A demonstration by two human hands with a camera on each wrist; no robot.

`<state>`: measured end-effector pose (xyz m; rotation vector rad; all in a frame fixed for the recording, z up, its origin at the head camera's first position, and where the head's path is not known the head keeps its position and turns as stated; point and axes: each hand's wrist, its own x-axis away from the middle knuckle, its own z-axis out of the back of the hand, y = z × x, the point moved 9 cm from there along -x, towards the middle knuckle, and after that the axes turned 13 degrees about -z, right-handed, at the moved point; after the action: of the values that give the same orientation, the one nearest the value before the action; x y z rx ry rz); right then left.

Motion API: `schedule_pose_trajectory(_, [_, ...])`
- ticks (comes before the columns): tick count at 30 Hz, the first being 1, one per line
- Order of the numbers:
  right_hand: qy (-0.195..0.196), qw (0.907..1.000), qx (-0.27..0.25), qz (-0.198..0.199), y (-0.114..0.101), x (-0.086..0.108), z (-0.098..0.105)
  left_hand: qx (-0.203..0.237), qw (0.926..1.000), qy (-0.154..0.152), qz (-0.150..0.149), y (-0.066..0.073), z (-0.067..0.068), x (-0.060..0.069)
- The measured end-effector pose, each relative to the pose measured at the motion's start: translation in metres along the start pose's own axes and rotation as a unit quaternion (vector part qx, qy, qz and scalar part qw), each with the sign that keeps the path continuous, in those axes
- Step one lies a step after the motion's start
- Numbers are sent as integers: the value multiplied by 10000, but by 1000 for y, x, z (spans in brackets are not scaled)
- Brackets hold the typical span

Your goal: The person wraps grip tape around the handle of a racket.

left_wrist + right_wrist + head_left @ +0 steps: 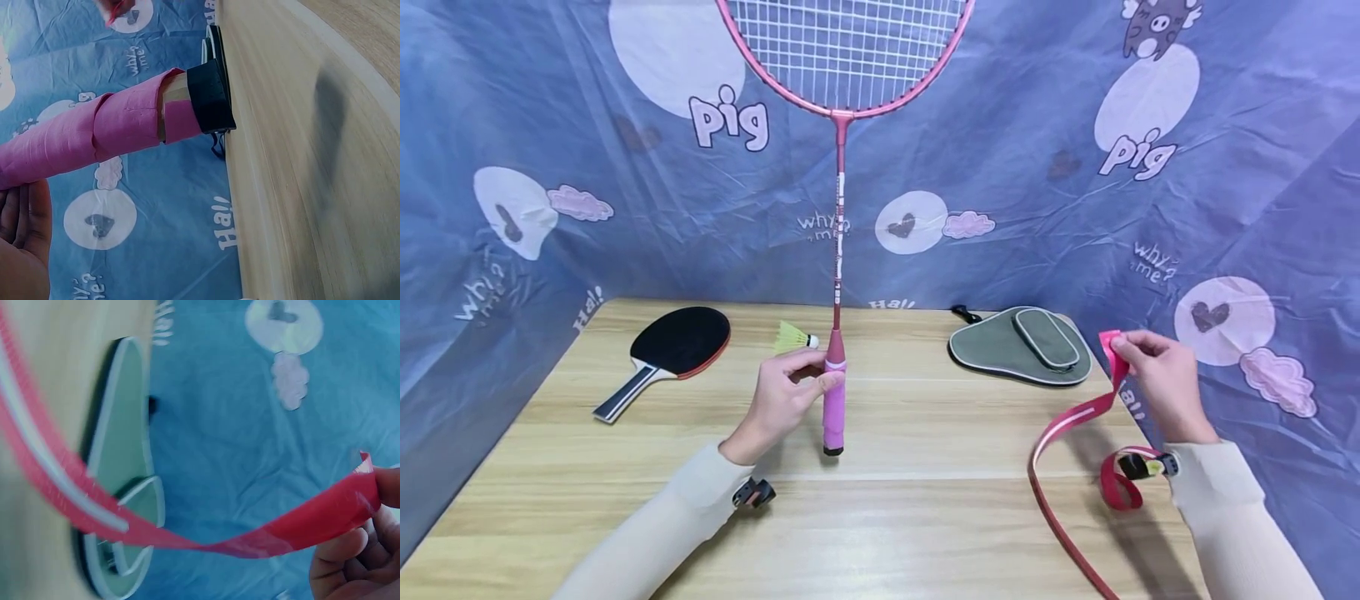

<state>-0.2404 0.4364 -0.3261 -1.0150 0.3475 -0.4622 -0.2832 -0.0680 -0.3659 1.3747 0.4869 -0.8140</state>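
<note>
A pink badminton racket [839,250] stands upright, strings at the top, its pink-wrapped handle [125,122] ending in a black cap just above the table. My left hand [786,400] pinches the top of that handle between thumb and fingers. In the left wrist view the wrap shows a gap near the cap, with a lighter layer beneath. Off to the right, my right hand [1165,383] pinches one end of a long red grip tape [1067,421] with a whitish strip along it. The tape hangs in a curve, and a curled part lies below the right wrist.
On the wooden table [925,533], a black table tennis paddle [681,342] lies at the left and a yellow shuttlecock [792,337] behind my left hand. A green paddle case [992,342] sits back right. Blue printed cloth [1037,167] hangs behind and at both sides.
</note>
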Motion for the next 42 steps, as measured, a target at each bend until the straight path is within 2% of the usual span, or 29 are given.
schedule_pose_trajectory(5, [346,9987,-133,343,-37,-5,-11,-41,10000,-10,-68,1,0,0])
schedule_pose_trajectory(9, [722,9940,-145,809,-71,-1,-26,-64,9999,-11,-152,3,0,-1])
schedule_pose_trajectory(12, [723,9892,-295,1243,-98,6,-40,-52,9998,-21,-191,4,-1,-1])
schedule_pose_trajectory(18, [76,9779,-806,1930,-142,24,-83,-78,9996,-2,-258,3,-1,-1])
schedule_pose_trajectory(21, [-251,9675,-984,2318,-161,37,-104,-83,9996,-11,-264,2,-2,-1])
schedule_pose_trajectory(25, [-642,9537,-1150,2704,-178,52,-130,-76,9997,-10,-235,1,-2,-1])
schedule_pose_trajectory(27, [-865,9494,-1179,2778,-183,58,-143,-75,9997,-13,-236,-1,-2,-1])
schedule_pose_trajectory(32, [-1283,9395,-938,3035,-195,80,-175,-39,9997,-11,-247,-1,-2,-1])
schedule_pose_trajectory(42, [-1741,8953,-335,4087,-209,134,-228,50,9999,39,-152,1,-4,-4])
